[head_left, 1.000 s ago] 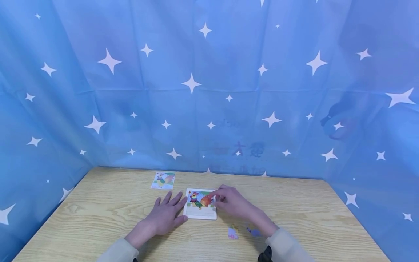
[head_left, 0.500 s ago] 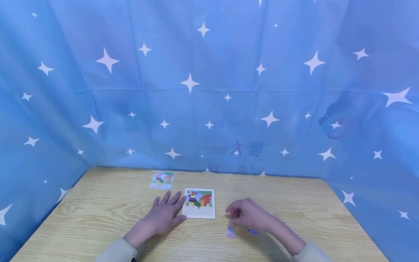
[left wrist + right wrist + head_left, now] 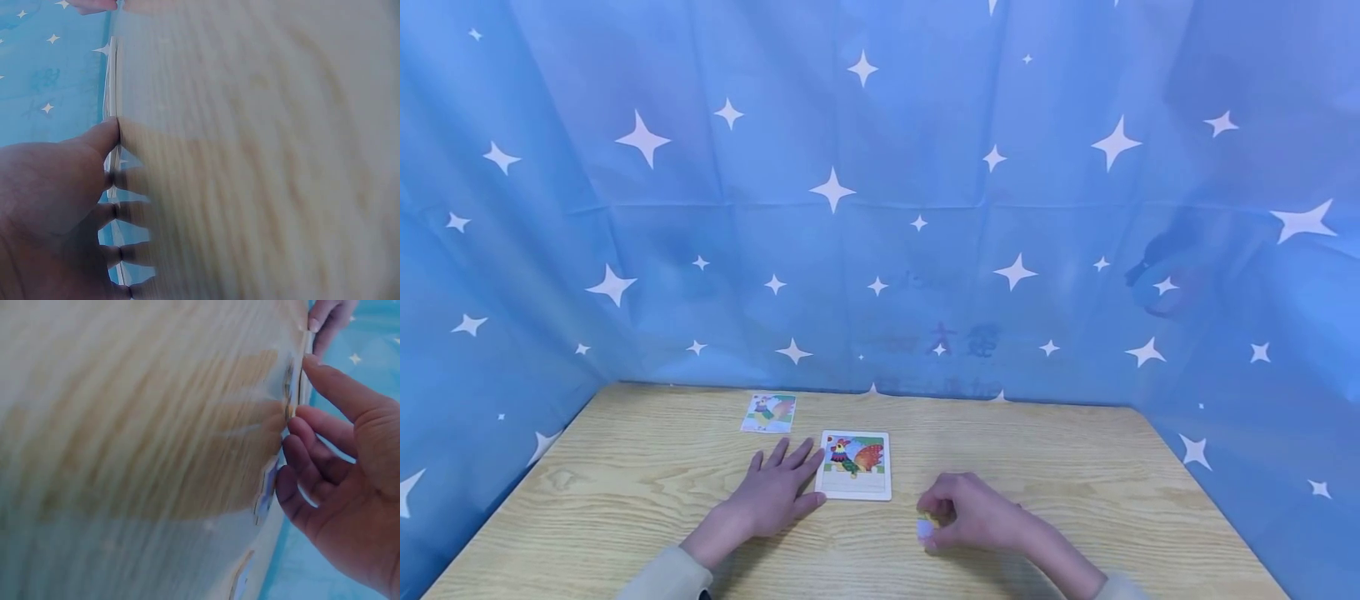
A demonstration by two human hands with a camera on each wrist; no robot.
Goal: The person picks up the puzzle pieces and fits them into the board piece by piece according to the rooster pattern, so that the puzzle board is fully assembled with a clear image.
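Note:
A square puzzle board (image 3: 856, 489) with a white border lies on the table, its upper part filled with a rooster picture and its lower strip pale and bare. My left hand (image 3: 773, 497) rests with spread, straight fingers on the table, index finger and thumb at the board's left edge. To the right of the board, my right hand (image 3: 976, 510) pinches a small puzzle piece (image 3: 924, 527), light purple and yellow, by its edges between thumb and index finger. The right wrist view shows another puzzle piece (image 3: 265, 490) below those fingers; in the head view the hand hides it.
A rooster picture card (image 3: 769, 414) lies behind the left hand near the table's back. One more thin piece (image 3: 240, 581) shows low in the right wrist view. A blue star-printed curtain (image 3: 880, 208) encloses the wooden table (image 3: 1075, 467).
My right hand has left the board's right edge, moved right and toward me, and taken hold of a loose puzzle piece. The left hand keeps its place beside the board.

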